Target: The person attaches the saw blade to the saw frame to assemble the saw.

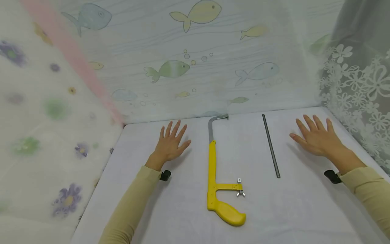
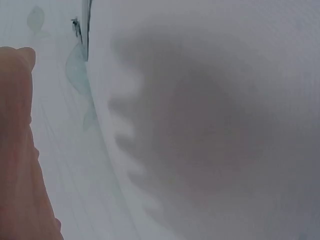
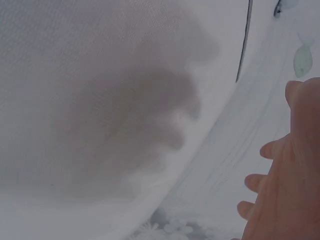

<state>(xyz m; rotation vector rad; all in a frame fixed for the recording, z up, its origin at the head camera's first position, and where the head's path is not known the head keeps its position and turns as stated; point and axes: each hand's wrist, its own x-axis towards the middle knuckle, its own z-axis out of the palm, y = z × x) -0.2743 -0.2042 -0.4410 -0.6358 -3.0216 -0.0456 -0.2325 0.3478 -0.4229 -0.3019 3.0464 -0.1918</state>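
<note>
Two hands, left hand (image 1: 168, 145) and right hand (image 1: 318, 140), are hovering fingers-spread over white cloth (image 1: 176, 210), gripping nothing. Yellow saw frame (image 1: 212, 162) is lying between them, looking stiff, fairly weighty, curved handle (image 1: 230, 213) offering likeliest hold. Thin dark rod (image 1: 271, 145) is resting nearer right hand, looking rigid, maybe slippery; mid-length pinch seeming surest.

My bare left hand (image 1: 168, 145): palm down, fingers straight and fanned, thumb splayed inward. My bare right hand (image 1: 319, 139), well apart from it: same pose. Behind them, my beige-sleeved left forearm (image 1: 131, 206) and beige-sleeved right forearm (image 1: 367, 191) slant back and outward.
</note>
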